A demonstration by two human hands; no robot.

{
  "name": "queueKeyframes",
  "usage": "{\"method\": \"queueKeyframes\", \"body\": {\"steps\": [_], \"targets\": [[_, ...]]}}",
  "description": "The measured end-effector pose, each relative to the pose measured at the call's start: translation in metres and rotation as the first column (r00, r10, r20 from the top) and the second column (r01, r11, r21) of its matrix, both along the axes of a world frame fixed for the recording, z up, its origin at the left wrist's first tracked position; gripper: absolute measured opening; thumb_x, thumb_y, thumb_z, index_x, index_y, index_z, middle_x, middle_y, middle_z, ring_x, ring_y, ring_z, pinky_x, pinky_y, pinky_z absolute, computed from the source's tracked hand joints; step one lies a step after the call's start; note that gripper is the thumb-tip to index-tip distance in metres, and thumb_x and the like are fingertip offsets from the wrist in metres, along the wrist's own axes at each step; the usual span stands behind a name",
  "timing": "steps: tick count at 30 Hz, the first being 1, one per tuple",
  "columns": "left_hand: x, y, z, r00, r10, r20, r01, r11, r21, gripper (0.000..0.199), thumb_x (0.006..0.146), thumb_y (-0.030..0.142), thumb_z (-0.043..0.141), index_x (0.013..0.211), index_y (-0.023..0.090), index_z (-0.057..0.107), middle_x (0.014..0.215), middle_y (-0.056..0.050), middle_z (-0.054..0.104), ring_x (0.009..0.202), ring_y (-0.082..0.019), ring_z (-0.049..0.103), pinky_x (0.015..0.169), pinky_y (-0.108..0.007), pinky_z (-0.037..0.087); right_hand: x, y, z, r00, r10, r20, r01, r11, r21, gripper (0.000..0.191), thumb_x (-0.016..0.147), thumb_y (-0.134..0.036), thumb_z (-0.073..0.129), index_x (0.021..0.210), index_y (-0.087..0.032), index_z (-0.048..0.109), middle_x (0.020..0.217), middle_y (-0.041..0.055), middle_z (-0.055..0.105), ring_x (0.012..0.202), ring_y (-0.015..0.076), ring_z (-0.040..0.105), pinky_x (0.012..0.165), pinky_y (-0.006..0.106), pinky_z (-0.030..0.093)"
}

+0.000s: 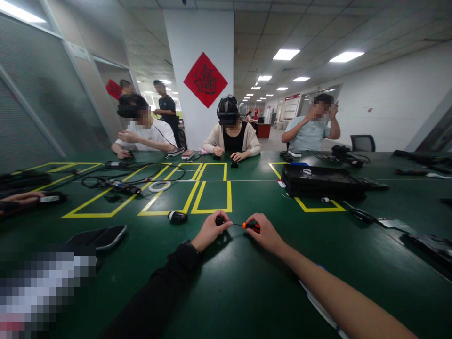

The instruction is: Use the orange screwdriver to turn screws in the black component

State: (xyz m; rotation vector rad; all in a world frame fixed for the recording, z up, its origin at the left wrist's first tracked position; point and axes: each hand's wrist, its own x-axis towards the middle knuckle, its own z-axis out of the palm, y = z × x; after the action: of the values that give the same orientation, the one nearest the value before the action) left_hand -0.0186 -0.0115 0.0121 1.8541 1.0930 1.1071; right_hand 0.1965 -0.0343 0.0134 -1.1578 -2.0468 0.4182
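My left hand (pixel 212 230) holds a small black part (pixel 219 220) between thumb and fingers, above the green table (pixel 226 292). In my right hand (pixel 264 230) is a screwdriver (pixel 251 227) with an orange and black handle. Its thin shaft points left, and the tip meets or nearly meets the black part; the exact contact is too small to tell. A black cylindrical object with white marks (pixel 177 217) lies on the table to the left of my left hand.
Black trays (pixel 323 181) stand at the right, cables (pixel 122 184) and a white ring (pixel 159 187) lie left. A phone-like device (pixel 100 238) rests near left. Another person's hand (pixel 23 200) is at the left edge; three people sit across the table.
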Motion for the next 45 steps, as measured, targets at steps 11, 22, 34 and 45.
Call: {"method": "queueKeyframes", "body": {"steps": [11,22,34,45], "targets": [[0.0008,-0.0009,0.0007,1.000,0.000,0.013,0.000,1.000,0.012,0.019,0.071,0.033,0.060,0.075,0.015,0.054,0.070,0.001,0.055,0.066,-0.012,0.051,0.063,-0.024,0.039,0.0028,0.0039,-0.0015,0.998,-0.010,0.068,0.012,1.000,-0.023,0.023,0.087,-0.026,0.043,0.080,-0.018,0.063,0.085,0.0049,0.059,0.087,0.0170,0.049,0.079,0.031,0.037],[0.0014,-0.0017,0.0009,1.000,0.021,0.016,-0.020,1.000,-0.004,0.021,0.070,0.034,0.061,0.075,0.015,0.054,0.069,0.001,0.054,0.062,-0.011,0.049,0.060,-0.023,0.039,0.0014,0.0009,0.0009,1.000,-0.013,0.007,0.013,1.000,-0.023,0.011,0.075,-0.018,0.057,0.086,-0.019,0.057,0.088,0.0039,0.056,0.087,0.0188,0.049,0.079,0.033,0.039],[-0.0001,-0.0003,0.0006,1.000,0.007,-0.016,-0.006,1.000,0.017,0.019,0.072,0.033,0.060,0.075,0.015,0.054,0.072,0.001,0.056,0.068,-0.012,0.052,0.066,-0.024,0.040,0.0007,0.0018,0.0005,0.999,-0.014,0.037,0.015,0.999,-0.040,0.017,0.085,-0.025,0.047,0.084,-0.018,0.062,0.087,0.0047,0.058,0.088,0.0175,0.049,0.081,0.032,0.038],[0.0009,-0.0018,0.0020,1.000,0.020,0.000,-0.020,1.000,-0.004,0.021,0.071,0.035,0.060,0.075,0.015,0.054,0.070,0.001,0.055,0.065,-0.012,0.051,0.063,-0.023,0.040,0.0010,0.0020,0.0002,1.000,-0.007,0.030,0.007,1.000,-0.008,0.010,0.080,-0.025,0.054,0.083,-0.019,0.061,0.086,0.0043,0.058,0.086,0.0181,0.049,0.078,0.032,0.038]]}}
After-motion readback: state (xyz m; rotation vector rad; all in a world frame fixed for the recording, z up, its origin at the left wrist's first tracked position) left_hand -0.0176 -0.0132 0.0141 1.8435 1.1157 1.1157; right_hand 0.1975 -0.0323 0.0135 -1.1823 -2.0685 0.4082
